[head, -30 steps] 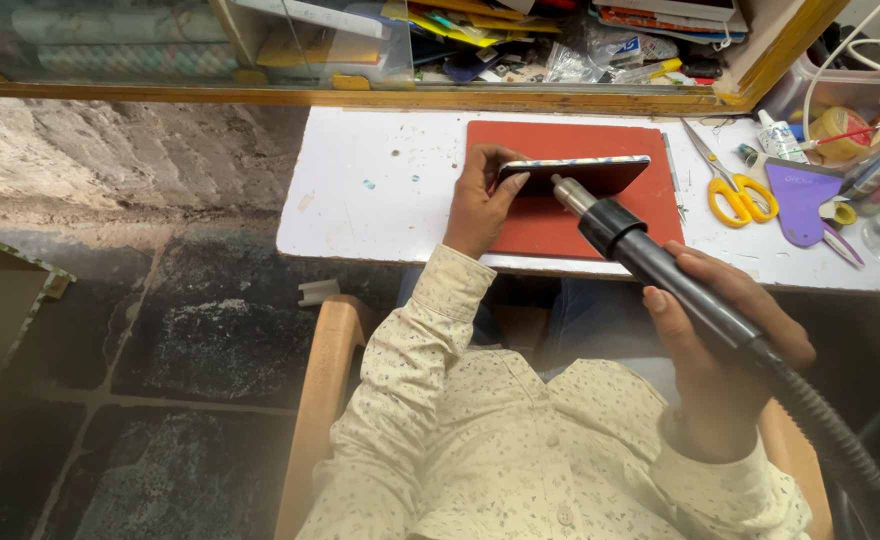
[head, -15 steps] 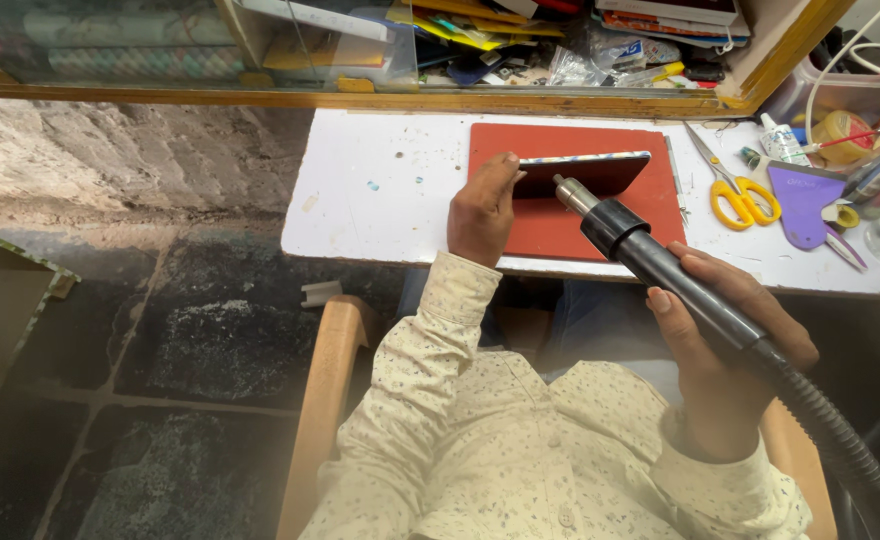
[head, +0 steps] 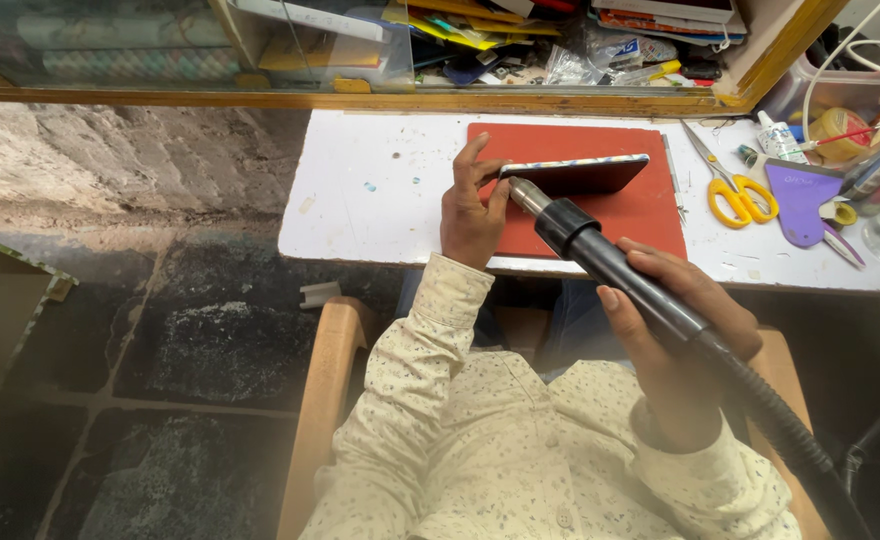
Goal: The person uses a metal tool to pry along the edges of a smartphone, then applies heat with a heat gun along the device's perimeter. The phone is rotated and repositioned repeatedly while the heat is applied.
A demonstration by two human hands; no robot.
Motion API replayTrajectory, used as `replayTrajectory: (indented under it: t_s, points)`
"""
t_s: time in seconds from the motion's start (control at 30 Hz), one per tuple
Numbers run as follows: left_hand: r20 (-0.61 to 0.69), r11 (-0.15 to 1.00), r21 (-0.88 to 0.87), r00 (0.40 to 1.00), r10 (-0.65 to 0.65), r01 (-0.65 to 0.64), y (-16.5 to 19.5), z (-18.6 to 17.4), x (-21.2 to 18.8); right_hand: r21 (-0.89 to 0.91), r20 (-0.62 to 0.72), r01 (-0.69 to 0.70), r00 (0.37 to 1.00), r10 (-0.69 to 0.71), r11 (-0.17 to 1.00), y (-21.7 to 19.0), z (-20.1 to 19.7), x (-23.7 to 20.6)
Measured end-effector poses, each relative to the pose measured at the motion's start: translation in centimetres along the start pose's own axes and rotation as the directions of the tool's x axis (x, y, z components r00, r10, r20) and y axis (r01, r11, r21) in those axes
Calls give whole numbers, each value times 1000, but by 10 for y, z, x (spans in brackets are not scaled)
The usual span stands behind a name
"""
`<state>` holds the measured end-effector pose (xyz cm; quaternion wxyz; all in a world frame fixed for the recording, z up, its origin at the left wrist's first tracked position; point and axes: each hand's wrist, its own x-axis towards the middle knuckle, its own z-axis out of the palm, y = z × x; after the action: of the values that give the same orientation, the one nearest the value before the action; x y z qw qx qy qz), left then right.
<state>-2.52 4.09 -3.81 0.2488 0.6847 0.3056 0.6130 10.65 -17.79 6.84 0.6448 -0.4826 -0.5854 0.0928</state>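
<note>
My left hand [head: 470, 215] is stretched forward, its back turned up, the wrist straight and the forearm running down to a bent elbow in a pale speckled sleeve; its fingers [head: 472, 152] fan out, the forefinger raised and pointing ahead, the thumb pressed sideways toward the right; my right hand [head: 675, 335] sits lower and nearer my body, palm turned inward, curled in a firm wrap; its fingers [head: 660, 268] fold over the top while the thumb lies along the near side; that wrist bends slightly up, cuffed in the same sleeve.
</note>
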Motion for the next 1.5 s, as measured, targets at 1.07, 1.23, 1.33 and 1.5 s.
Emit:
replayTrajectory:
  t_s: [1.07,1.23,1.33,1.5]
  points:
    - [315,886,-327,922,-227,330,-3,8,4,-65,-29,-59,998,57,996,-6,-10,0]
    - [364,775,-421,870,-332,472,-12,9,3,-79,-32,-63,998,61,995,-6,-10,1]
    - [237,895,-277,928,-289,349,-16,11,5,-86,-39,-74,997,71,993,-6,-13,1]
    - [231,868,-326,922,-312,375,-24,16,8,-43,-56,-98,994,96,994,-5,-13,-1]
